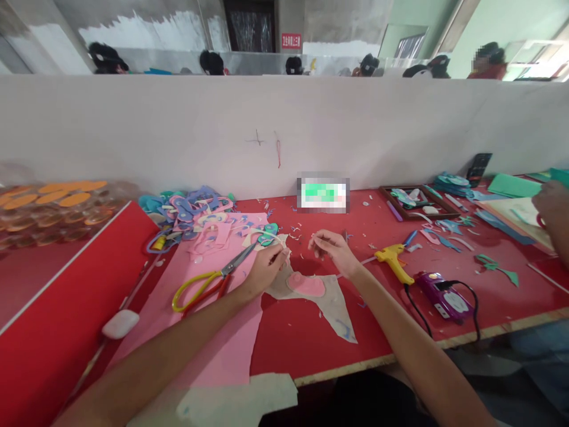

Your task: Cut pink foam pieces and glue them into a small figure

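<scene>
Over the middle of the red table, my left hand [267,271] is closed in a pinch beside a thin whitish strip; whether the fingers grip that strip I cannot make out. My right hand [332,249] hovers a short way to the right, its fingers curled in and anything between them too small to name. Below both hands lies a beige scrap of sheet [331,308] with a rounded pink piece [306,284] on it. Scissors [237,261] with yellow and red handles rest left of my left hand on a pink sheet [235,344]. A green-and-blue cutout [268,233] lies just beyond.
Cutouts are heaped [195,210] at back left, near orange-topped clear cups [57,201]. On the right are a yellow glue gun [393,261], a purple corded device [444,296] and a brown frame tray [420,201]. Another person's hand [555,207] works at far right. A white partition [178,130] stands behind.
</scene>
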### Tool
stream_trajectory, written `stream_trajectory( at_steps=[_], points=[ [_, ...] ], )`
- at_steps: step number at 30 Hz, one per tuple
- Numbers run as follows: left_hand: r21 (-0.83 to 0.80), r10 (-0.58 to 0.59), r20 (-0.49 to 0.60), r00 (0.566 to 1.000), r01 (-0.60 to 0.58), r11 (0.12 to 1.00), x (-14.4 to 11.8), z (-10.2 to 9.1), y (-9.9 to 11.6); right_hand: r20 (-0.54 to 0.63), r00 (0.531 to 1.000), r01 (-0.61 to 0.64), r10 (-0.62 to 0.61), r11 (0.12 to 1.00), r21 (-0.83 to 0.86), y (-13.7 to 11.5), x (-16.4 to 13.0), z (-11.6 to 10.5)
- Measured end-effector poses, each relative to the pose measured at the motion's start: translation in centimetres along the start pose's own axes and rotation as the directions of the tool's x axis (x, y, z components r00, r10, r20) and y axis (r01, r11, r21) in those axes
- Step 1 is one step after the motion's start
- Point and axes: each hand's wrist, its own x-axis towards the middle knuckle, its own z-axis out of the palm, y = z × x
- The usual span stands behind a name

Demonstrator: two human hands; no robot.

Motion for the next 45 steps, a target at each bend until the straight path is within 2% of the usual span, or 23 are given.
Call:
stream_trajectory(
  at_steps=[3, 6, 11, 13, 15, 19, 23, 27, 34, 37, 45],
  points=[
    [0.024, 0.042, 0.006, 0.999, -0.042, 0.999, 0.0, 0.1, -0.1, 0.034, 0.998, 0.062, -0.057, 0.985, -0.158, -0.2, -0.1, 0.5],
    [-0.01, 0.088, -0.003, 0.996, -0.088, 0.996, -0.1, 0.2, 0.0, 0.138, 0.987, 0.108, -0.078, 0.969, -0.224, -0.1, -0.5, 1.4],
    [-0.009, 0.088, 0.006, 0.996, -0.088, 0.996, -0.1, 0.0, -0.2, 0.336, 0.942, 0.076, -0.015, 0.983, -0.17, 0.1, -1.2, 2.6],
    [-0.017, 0.075, 0.006, 0.997, -0.075, 0.997, 0.0, -0.1, -0.3, 0.352, 0.936, 0.056, 0.002, 0.986, -0.155, 0.0, -1.2, 2.6],
    [-0.035, 0.053, 0.0, 0.999, -0.053, 0.998, 0.0, -0.1, -0.2, 0.295, 0.955, 0.075, -0.016, 0.979, -0.188, -0.1, -1.0, 2.3],
    [-0.075, 0.05, -0.037, 0.998, -0.053, 0.996, 0.0, 0.1, 0.3, 0.098, 0.992, 0.106, -0.085, 0.966, -0.236, 0.1, -0.3, 1.6],
    [-0.075, 0.047, -0.076, 0.996, -0.053, 0.996, -0.1, 0.3, 0.8, -0.07, 0.988, 0.119, -0.137, 0.969, -0.216, 0.4, 0.2, 0.8],
    [-0.049, 0.087, -0.077, 0.993, -0.091, 0.995, -0.2, 0.2, 0.7, -0.171, 0.978, 0.095, -0.117, 0.987, -0.132, 0.6, 0.3, 0.2],
    [0.066, 0.104, -0.032, 0.994, -0.102, 0.993, -0.3, 0.2, -0.1, -0.252, 0.965, 0.062, -0.068, 0.998, -0.031, 0.7, 0.3, -0.1],
    [0.088, 0.067, -0.016, 0.998, -0.065, 0.994, -0.2, 0.3, -0.4, -0.266, 0.963, 0.048, -0.05, 0.999, -0.013, 0.9, 0.3, 0.0],
    [-0.055, 0.002, 0.042, 0.999, 0.0, 0.998, 0.1, 0.3, -0.1, -0.282, 0.959, 0.036, -0.027, 0.999, 0.027, 1.0, 0.3, -0.1]
  ],
)
